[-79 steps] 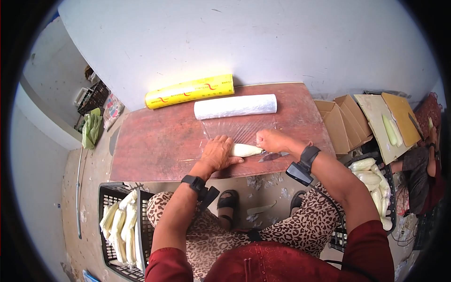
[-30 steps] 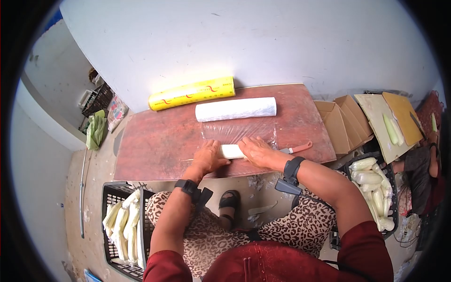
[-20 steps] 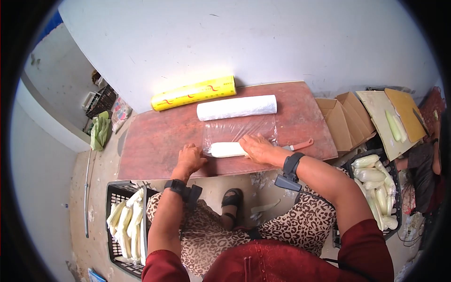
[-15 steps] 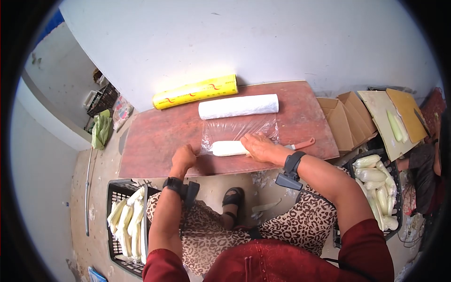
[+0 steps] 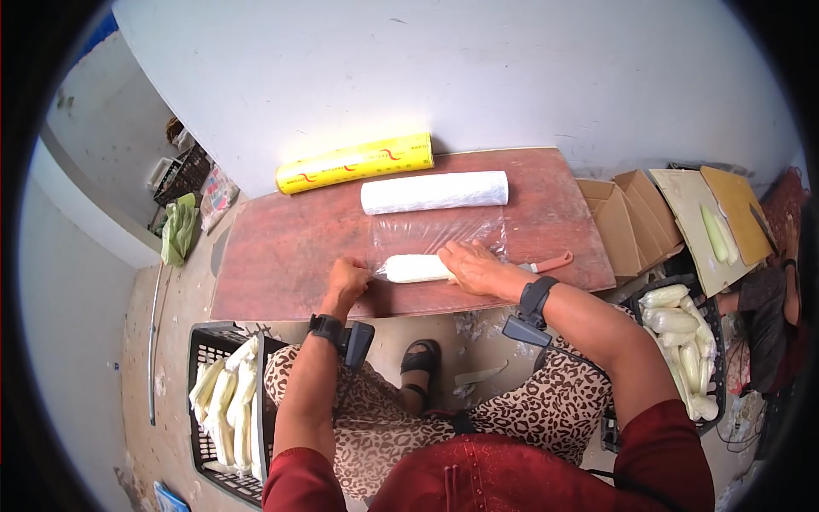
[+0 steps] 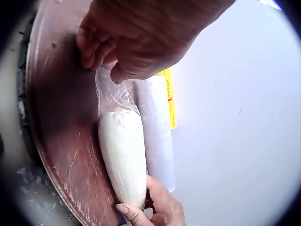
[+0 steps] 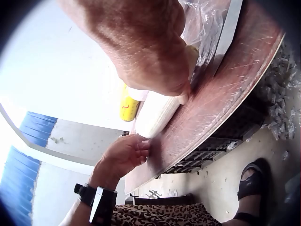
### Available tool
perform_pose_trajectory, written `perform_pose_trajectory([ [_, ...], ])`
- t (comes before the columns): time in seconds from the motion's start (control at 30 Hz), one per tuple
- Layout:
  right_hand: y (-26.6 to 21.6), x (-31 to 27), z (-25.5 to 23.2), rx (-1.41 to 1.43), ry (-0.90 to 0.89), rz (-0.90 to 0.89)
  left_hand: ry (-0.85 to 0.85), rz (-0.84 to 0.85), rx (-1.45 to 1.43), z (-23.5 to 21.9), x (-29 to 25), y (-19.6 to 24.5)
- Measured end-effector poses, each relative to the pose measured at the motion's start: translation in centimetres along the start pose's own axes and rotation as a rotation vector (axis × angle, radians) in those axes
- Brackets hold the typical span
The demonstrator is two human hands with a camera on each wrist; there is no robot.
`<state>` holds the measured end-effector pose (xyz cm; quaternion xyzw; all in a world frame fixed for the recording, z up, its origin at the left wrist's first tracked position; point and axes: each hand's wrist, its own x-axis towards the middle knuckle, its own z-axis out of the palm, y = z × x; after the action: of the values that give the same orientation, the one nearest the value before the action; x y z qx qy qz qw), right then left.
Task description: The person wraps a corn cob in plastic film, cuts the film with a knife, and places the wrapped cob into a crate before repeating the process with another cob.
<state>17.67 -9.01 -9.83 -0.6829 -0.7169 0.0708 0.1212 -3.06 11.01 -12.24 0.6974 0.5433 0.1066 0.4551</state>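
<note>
A pale ear of corn point(image 5: 414, 268), seemingly in its inner husk, lies crosswise near the front of the red-brown table point(image 5: 281, 256). Clear plastic film point(image 5: 439, 230) stretches from the white film roll point(image 5: 435, 192) to the corn. My right hand point(image 5: 471, 266) holds the corn's right end, thumb on the near side and fingers over the far side. At the other end, my left hand point(image 5: 347, 280) pinches the loose film point(image 6: 112, 92) that sticks out past the corn's tip. A knife point(image 5: 553, 262) with a pinkish handle lies beside my right hand, its blade partly hidden.
Behind the white roll lies a yellow printed roll point(image 5: 354, 162). Black crates with wrapped pale ears stand at left point(image 5: 198, 350) and right point(image 5: 721, 341). An open cardboard box point(image 5: 627, 226) sits against the table's right side. Another person point(image 5: 772, 307) is at far right.
The corn has been rolled in the film and has turned in place. My left hand let go of the corn, shifted left and took the film end. My right hand moved from near the knife onto the corn.
</note>
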Motion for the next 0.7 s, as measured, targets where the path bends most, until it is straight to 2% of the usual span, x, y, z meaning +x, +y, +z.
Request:
perform_pose_trajectory([
  [0.27, 0.1, 0.1, 0.0, -0.013, -0.012, 0.003, 0.033, -0.012, -0.066, -0.3, 0.1, -0.9],
  [0.37, -0.2, -0.1, -0.5, 0.003, -0.047, 0.022, 0.099, -0.002, 0.071, -0.1, -0.8, -0.3],
  [0.47, -0.5, -0.4, -1.2, 0.032, -0.077, 0.002, 0.161, 0.079, 0.255, 0.4, 0.8, -2.0],
  [0.57, 0.2, -0.4, 0.0, 0.037, -0.055, -0.013, 0.253, 0.098, 0.449, -0.2, -1.4, -0.2],
  [0.67, -0.3, -0.3, -0.8, 0.033, -0.089, 0.007, 0.308, 0.044, 0.533, -1.0, -3.3, 1.4],
  [0.7, -0.2, -0.3, -0.6, 0.022, -0.057, -0.009, 0.375, 0.13, 0.497, -0.9, -3.3, 1.6],
])
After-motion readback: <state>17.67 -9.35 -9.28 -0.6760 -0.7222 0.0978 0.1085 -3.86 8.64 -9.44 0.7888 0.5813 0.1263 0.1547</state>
